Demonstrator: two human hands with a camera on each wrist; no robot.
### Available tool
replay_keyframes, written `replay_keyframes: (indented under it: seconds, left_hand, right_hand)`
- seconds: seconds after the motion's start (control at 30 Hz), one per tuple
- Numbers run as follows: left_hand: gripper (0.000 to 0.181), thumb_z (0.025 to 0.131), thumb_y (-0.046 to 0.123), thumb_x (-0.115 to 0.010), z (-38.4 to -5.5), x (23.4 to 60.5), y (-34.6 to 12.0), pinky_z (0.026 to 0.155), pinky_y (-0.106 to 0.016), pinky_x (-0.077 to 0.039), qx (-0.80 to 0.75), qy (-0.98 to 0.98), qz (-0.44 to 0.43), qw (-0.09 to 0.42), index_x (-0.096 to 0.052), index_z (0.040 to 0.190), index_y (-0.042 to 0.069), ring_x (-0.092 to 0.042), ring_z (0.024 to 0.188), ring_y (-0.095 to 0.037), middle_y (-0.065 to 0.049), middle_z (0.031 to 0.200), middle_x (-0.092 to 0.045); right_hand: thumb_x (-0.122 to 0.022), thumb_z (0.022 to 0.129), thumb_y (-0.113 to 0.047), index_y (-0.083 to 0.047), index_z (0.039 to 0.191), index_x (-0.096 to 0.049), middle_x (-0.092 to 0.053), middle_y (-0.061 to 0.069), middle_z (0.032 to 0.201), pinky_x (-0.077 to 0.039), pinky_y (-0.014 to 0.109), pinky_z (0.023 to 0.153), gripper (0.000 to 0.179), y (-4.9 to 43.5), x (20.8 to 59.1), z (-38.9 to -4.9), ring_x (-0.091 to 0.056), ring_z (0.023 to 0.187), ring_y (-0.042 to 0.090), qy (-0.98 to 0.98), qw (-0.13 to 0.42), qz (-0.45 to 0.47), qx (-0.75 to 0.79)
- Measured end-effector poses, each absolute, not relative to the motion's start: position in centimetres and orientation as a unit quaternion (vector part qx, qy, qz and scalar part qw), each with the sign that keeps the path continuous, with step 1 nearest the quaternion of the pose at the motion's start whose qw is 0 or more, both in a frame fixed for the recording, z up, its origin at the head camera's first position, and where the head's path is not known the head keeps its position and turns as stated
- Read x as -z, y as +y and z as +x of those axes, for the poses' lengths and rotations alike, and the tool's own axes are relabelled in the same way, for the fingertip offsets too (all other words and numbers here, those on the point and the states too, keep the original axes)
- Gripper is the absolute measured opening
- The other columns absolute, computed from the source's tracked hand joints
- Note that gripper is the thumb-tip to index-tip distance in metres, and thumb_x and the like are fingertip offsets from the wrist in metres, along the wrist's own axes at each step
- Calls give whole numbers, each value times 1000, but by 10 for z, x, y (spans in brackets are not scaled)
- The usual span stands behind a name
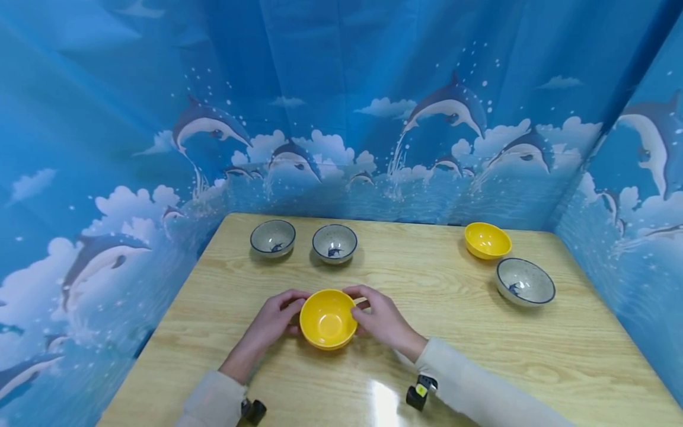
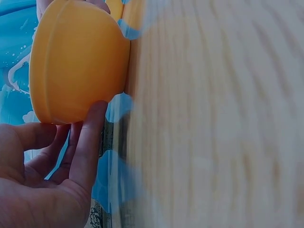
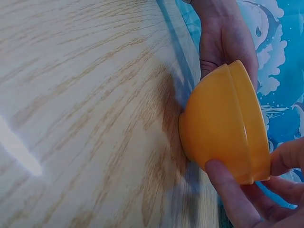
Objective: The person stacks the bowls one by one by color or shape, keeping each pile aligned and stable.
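Two nested yellow bowls are at the middle front of the table, their double rim showing in the right wrist view. My left hand holds their left side, thumb at the upper rim and fingers along the outer wall. On the right side my right hand grips the same bowls, thumb by the rim and a finger under the curve of the wall. The foot of the lower bowl is right at the tabletop. Inside, the upper bowl holds nothing.
Two grey bowls with dark rims, a left one and a right one, stand at the back left of the wooden table. At the back right are another yellow bowl and a larger grey bowl. A dolphin-print curtain hangs behind.
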State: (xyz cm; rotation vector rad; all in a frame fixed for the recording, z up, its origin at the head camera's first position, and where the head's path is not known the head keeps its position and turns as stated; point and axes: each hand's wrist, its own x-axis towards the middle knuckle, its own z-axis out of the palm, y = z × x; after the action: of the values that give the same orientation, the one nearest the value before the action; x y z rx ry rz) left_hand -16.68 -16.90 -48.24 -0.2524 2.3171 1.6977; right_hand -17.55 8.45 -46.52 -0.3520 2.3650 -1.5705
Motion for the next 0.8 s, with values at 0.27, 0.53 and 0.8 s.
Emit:
replay_keyframes:
  seconds: [0.27,0.53,0.8]
  left_hand:
    - [33,115,28,-55,-167,482,-168,87,-34,-68,-587,795,-90,122,-71,140,14,-70,114,-23,-10,146,-69]
    - [32,113,32,-61,-170,479,-164,99,-38,-66,-575,805,-85,117,-72,140,19,-71,124,-23,-7,147,-70]
    - [31,112,35,-64,-173,479,-162,104,-41,-64,-555,820,-81,112,-74,138,23,-72,123,-22,-4,144,-71]
  right_hand:
    - [-60,103,1,-7,145,-65,-64,18,144,-70,40,72,43,84,465,-176,-69,112,30,819,140,-121,544]
    - [-62,106,-5,-11,143,-67,-68,14,141,-69,35,77,38,85,469,-176,-69,113,27,831,128,-118,529]
    - [-63,107,-9,-12,142,-68,-69,12,140,-67,32,81,35,87,471,-177,-69,113,26,835,119,-123,523]
